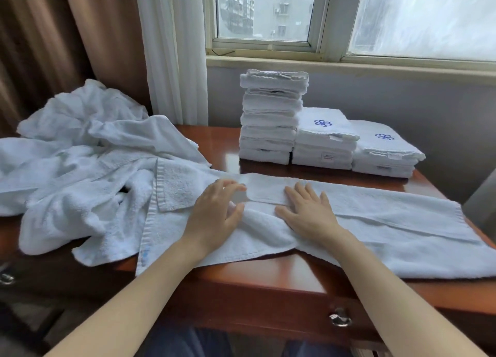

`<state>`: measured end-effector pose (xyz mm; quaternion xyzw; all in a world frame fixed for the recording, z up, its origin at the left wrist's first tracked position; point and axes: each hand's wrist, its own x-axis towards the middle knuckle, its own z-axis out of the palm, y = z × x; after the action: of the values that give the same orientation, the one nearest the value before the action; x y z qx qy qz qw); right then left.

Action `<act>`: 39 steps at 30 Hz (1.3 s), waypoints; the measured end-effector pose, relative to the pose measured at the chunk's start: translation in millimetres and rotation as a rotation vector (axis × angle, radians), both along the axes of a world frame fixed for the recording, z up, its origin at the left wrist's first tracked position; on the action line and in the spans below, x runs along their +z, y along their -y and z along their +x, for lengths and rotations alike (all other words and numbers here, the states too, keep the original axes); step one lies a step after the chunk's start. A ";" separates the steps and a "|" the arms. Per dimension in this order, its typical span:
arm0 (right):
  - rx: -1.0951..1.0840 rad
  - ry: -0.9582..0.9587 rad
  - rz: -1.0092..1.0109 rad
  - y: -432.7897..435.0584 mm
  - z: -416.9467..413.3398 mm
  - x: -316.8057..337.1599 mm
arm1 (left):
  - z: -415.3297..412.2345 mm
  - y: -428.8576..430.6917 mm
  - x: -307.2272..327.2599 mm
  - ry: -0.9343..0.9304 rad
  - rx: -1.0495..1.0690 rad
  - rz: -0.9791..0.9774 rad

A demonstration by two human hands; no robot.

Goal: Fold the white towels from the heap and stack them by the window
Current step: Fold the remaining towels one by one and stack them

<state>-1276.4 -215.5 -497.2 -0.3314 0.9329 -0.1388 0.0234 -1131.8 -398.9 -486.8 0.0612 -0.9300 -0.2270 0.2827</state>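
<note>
while our right hand (pixel 308 209) lies flat on the long towel (pixel 402 230), fingers straight and pressing, our left hand (pixel 217 211) rests beside it with fingers loosely bent, gripping nothing we can make out. the towel stretches across the table (pixel 268 273), its left end touching the heap (pixel 80 155). a puckered ridge sits between our hands; folding over it would likely trap a crease. the near edge overhangs the table front and could slide off. the tall stack (pixel 271 120) by the window (pixel 263 10) may lean if loaded.
</note>
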 end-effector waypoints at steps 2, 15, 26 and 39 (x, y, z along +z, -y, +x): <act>0.022 0.020 0.034 -7.3 -1.8 -0.8 | 13.8 -2.4 -4.0 0.018 0.004 -0.002; 0.052 0.147 0.125 -44.5 -15.5 8.5 | 4.4 -9.5 -19.5 0.447 0.090 -0.137; 0.054 0.255 0.109 -64.1 -46.7 17.3 | -21.9 7.4 -17.9 0.516 -0.039 -0.245; 0.153 0.172 -0.008 11.5 -13.8 44.2 | -18.9 57.2 20.0 0.080 0.452 -0.036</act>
<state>-1290.2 -227.1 -453.1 -0.3888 0.8988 -0.1683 0.1125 -1150.7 -456.1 -466.8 0.2719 -0.9070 -0.1385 0.2901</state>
